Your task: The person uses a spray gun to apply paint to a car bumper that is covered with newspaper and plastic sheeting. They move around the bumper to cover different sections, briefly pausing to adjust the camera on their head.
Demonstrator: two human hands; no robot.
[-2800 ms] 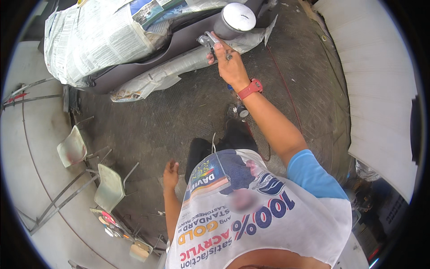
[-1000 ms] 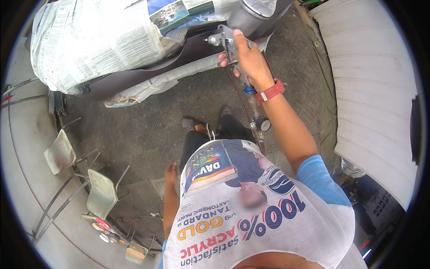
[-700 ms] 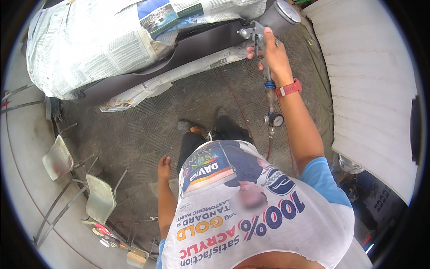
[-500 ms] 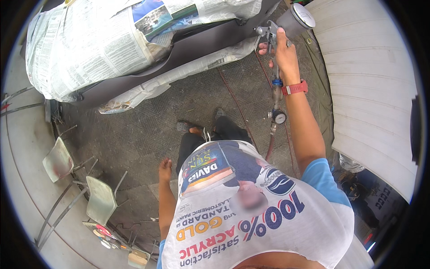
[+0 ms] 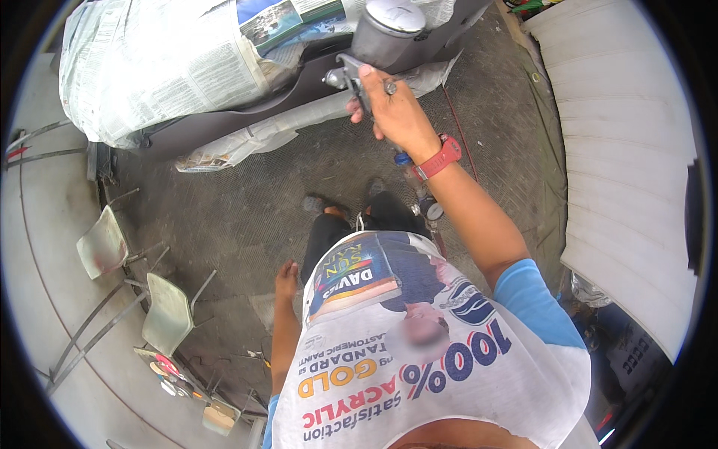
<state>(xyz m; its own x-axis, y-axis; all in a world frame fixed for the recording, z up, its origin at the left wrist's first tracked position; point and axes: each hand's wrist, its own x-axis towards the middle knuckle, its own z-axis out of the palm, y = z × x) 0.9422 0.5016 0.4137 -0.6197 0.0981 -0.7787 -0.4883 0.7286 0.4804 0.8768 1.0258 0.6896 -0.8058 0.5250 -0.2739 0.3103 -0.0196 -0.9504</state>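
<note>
My right hand (image 5: 398, 111) is wrapped round the grip of a metal spray gun (image 5: 348, 73), raised in front of the dark grey panel. A grey cup with a pale lid (image 5: 396, 16) sits on the gun. Below the hand, partly hidden by my wrist, hang a blue fitting and a round gauge (image 5: 430, 208). Ahead, the dark grey panel (image 5: 224, 118) shows between sheets of newspaper (image 5: 153, 71) above and a strip of covering (image 5: 258, 135) along its lower edge. My left hand (image 5: 286, 278) hangs by my thigh, empty, its fingers loose.
Pale chairs (image 5: 168, 310) and metal bars stand to the left by a light wall. A ribbed whitish sheet (image 5: 621, 127) lines the right side, with a dark tarp along its foot. A reddish hose (image 5: 458, 123) runs over the textured floor (image 5: 247, 217).
My right hand has brought the spray gun leftward and slightly down, so its cup now overlaps the covered panel. My left hand still hangs at my side.
</note>
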